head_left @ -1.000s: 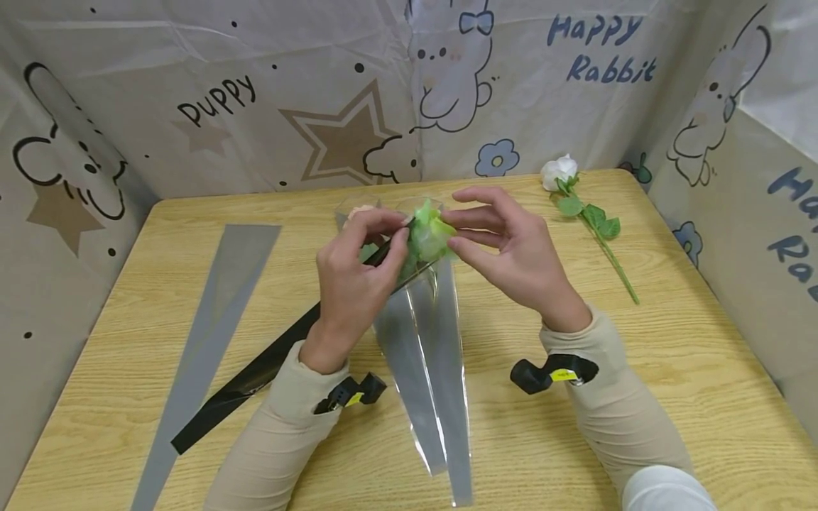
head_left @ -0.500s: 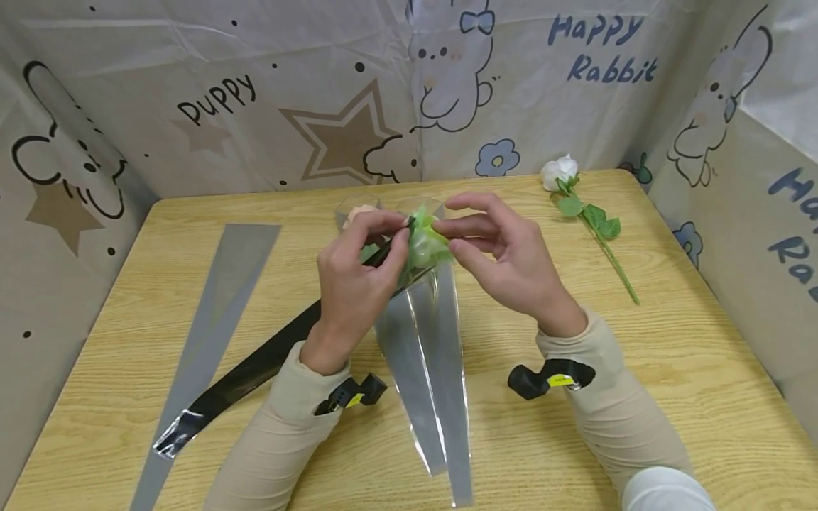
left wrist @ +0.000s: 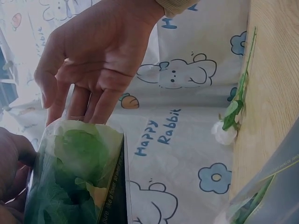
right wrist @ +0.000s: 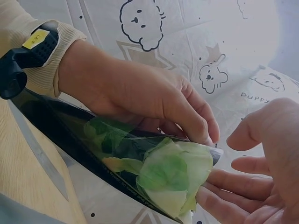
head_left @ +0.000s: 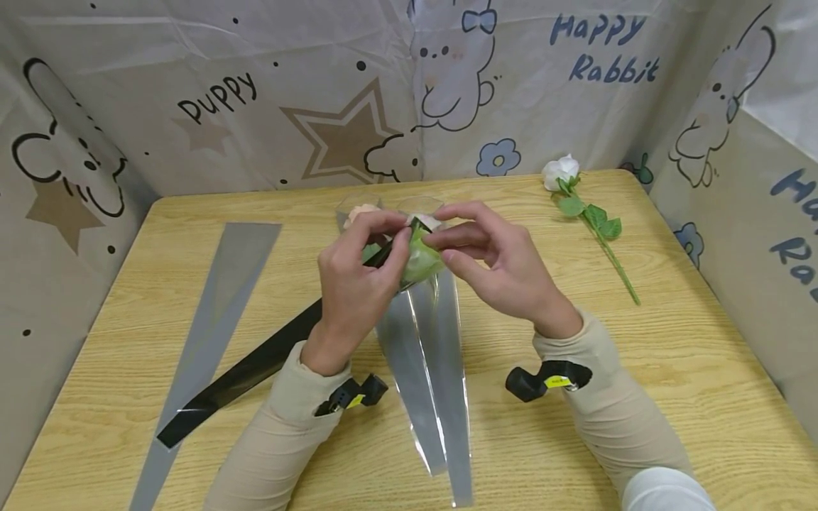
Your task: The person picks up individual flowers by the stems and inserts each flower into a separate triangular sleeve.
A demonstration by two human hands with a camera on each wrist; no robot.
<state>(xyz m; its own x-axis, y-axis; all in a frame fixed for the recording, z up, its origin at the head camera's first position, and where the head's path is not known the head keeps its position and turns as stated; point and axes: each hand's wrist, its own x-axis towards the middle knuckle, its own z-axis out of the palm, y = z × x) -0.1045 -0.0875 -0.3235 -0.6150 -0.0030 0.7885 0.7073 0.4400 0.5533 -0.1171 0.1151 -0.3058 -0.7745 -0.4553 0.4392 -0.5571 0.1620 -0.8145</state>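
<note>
My left hand [head_left: 358, 277] pinches the rim of a narrow black flower sleeve [head_left: 255, 365] with a clear front, which slants down to the left. Inside its mouth sits a green artificial rose [right wrist: 163, 170], its pale outer petals level with the opening. Green leaves [right wrist: 107, 135] show through the film below the bloom. My right hand [head_left: 505, 262] is at the mouth from the right, fingertips against the petals and the thumb apart from them in the right wrist view. The stem inside the black sleeve is hidden.
Two grey sleeves lie side by side under the hands, one with a peach flower [head_left: 361, 213], the other with a white flower [head_left: 424, 221]. A flat grey sleeve [head_left: 217, 312] lies left. A white rose [head_left: 561, 172] with its stem lies back right. Printed cloth walls surround the table.
My right hand has moved slightly left and inward over the mouth. The green petals sit lower, and the white flower behind now shows. The black sleeve's lower end has shifted and turned a little.
</note>
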